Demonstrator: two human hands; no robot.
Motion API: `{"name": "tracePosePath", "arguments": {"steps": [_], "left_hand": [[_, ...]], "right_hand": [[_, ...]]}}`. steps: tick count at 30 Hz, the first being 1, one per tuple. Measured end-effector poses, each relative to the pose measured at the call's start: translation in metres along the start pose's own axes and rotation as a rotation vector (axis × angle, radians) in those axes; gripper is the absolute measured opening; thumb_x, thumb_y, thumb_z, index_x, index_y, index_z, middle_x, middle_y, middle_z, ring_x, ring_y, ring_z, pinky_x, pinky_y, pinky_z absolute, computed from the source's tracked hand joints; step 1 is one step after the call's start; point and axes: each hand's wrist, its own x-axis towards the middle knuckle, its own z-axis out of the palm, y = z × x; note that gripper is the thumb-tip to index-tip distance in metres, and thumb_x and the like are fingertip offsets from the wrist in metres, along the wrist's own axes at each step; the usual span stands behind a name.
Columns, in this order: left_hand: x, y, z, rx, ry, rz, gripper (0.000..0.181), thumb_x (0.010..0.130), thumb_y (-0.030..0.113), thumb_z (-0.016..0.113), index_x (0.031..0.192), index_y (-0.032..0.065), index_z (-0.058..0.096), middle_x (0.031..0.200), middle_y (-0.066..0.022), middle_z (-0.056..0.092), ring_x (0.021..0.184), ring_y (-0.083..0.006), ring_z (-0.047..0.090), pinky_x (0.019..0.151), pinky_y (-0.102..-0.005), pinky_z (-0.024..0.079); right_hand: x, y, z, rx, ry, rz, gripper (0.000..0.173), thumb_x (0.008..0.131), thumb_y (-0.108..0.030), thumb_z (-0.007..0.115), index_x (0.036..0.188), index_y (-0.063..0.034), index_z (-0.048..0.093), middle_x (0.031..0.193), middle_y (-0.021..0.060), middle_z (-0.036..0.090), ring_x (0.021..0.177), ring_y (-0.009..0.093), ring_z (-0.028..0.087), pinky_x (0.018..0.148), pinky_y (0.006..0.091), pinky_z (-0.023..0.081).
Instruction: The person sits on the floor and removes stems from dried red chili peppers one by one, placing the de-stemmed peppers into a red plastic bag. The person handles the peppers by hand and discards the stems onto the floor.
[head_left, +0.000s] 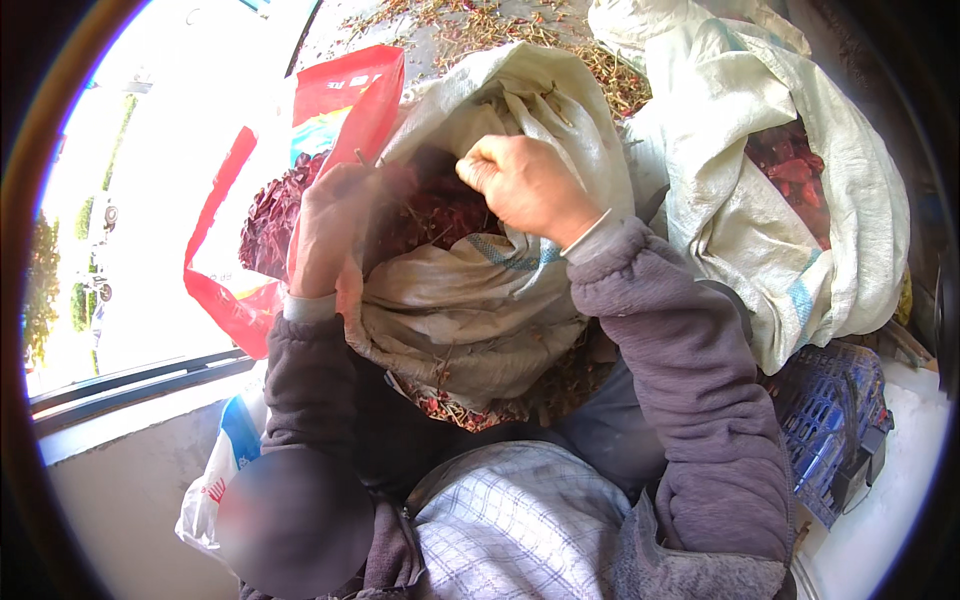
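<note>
Over the left rim of a white woven sack (450, 315), my left hand (330, 225) is curled and partly blurred. A dried red chilli pepper (397, 182), smeared by motion, shows at its fingers, and a thin stem juts up beside them. My right hand (525, 184) hovers above the sack's mouth, thumb and forefinger pinched together; nothing is visible between them. Dark dried red chilli peppers (442, 217) lie inside the sack, partly hidden by its folds and my hands. Left of my left hand, a red and white bag (225, 292) stands open with more dried chillies (277, 214) in it.
A second white woven sack (720, 187) with red chillies (795, 176) stands at right. Below it is a blue plastic crate (825, 420). Loose stems and chilli bits (480, 30) litter the floor beyond. A window frame (150, 386) and a low wall (135, 465) lie left.
</note>
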Motion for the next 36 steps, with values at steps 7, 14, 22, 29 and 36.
{"name": "tracePosePath", "arguments": {"steps": [7,14,22,29,36], "left_hand": [[-0.006,0.015,0.003,-0.146,-0.110,-0.084,0.016,0.104,0.016,0.064,0.106,0.0012,0.069,0.075,0.0036,0.058,0.055,-0.0031,0.045,0.049,-0.0203,0.033],[0.000,0.003,0.001,-0.273,-0.114,-0.137,0.018,0.105,0.018,0.061,0.108,0.0018,0.068,0.076,0.0038,0.057,0.058,-0.0024,0.046,0.049,-0.0195,0.035],[-0.007,0.005,0.005,-0.088,-0.156,-0.066,0.029,0.100,0.016,0.066,0.123,-0.0013,0.068,0.092,0.0005,0.067,0.069,-0.0026,0.049,0.059,-0.0193,0.038],[-0.005,-0.007,0.009,-0.287,-0.230,-0.038,0.030,0.093,0.003,0.072,0.121,0.0002,0.061,0.100,-0.0023,0.068,0.069,-0.0032,0.049,0.059,-0.0197,0.038],[-0.003,-0.015,0.008,-0.140,-0.214,-0.018,0.017,0.094,0.002,0.070,0.108,0.0060,0.062,0.089,0.0047,0.063,0.064,-0.0005,0.047,0.056,-0.0184,0.037]], "right_hand": [[-0.005,-0.010,0.023,-0.092,-0.206,0.018,0.035,0.083,-0.037,0.075,0.094,-0.0035,0.074,0.092,0.0239,0.072,0.094,0.042,0.070,0.085,0.0499,0.054],[0.002,-0.015,0.024,0.099,-0.294,0.098,0.033,0.087,-0.031,0.073,0.096,-0.0001,0.076,0.093,0.0231,0.074,0.088,0.037,0.073,0.083,0.0437,0.056],[-0.002,-0.016,0.011,0.917,-0.372,0.385,0.030,0.104,-0.030,0.059,0.102,-0.0047,0.074,0.072,-0.0022,0.064,0.055,0.003,0.049,0.047,0.0204,0.034],[-0.005,-0.005,0.030,0.438,-0.239,0.232,0.046,0.105,-0.039,0.061,0.091,0.0035,0.071,0.070,0.0123,0.068,0.066,0.019,0.066,0.060,0.0373,0.050],[-0.003,0.000,0.029,0.268,-0.097,0.171,0.052,0.099,-0.046,0.066,0.090,0.0053,0.070,0.077,0.0236,0.070,0.075,0.032,0.072,0.068,0.0431,0.053]]}}
